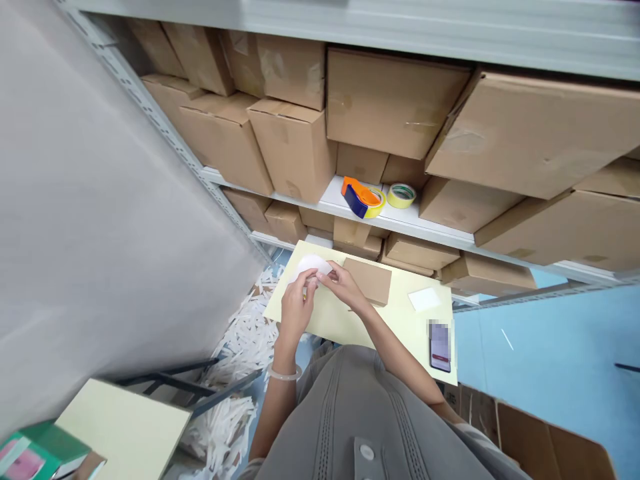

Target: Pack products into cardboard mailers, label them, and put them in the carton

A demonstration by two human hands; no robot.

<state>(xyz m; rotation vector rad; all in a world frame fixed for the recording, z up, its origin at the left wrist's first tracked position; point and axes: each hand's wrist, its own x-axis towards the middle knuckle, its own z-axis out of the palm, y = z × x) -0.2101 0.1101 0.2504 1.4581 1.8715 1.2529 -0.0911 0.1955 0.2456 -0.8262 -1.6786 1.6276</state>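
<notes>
My left hand (297, 303) and my right hand (341, 281) meet over the far left corner of a small pale yellow table (380, 320). Both pinch a thin, white, rounded piece (313, 265) between their fingertips. A flat brown cardboard box (369, 280) lies on the table just right of my right hand. A white bracelet circles my left wrist.
A white square card (424, 299) and a phone (440, 347) lie on the table's right side. An orange-blue tape dispenser (361, 197) and a yellow tape roll (401, 195) sit on a shelf among cardboard boxes. White paper strips (240, 347) litter the floor at left.
</notes>
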